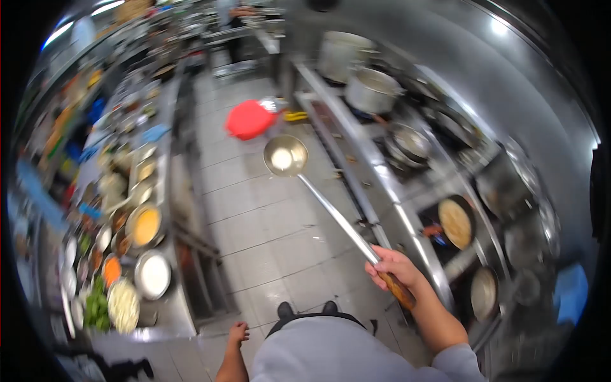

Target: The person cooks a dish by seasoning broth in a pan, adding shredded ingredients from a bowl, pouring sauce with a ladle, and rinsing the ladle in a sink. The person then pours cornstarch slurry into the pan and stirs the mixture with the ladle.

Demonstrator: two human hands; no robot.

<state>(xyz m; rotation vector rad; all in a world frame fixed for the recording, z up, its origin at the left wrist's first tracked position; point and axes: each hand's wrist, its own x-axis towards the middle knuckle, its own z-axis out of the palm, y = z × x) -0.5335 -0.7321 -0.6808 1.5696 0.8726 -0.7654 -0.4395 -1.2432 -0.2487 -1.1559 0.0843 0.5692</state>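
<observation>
My right hand [396, 270] is wrapped round the handle of a long metal ladle [338, 218], near its wooden grip. The ladle reaches out over the tiled floor, and its round bowl points away from me; a bright patch shows inside, but I cannot tell whether that is a reflection or some contents. Low at my side hangs my left hand [238, 332], its fingers curled and nothing visible in them. The cooking range is to the right of my right hand, where a pan [456, 223] holds a pale yellow, flat food.
Large pots [372, 91] stand along the range at right. On the left counter are bowls of yellow liquid [147, 226], white contents [153, 275] and pale shreds [123, 305], beside green leaves [97, 307]. A red-topped container [251, 120] stands on the floor ahead. Another person is far back.
</observation>
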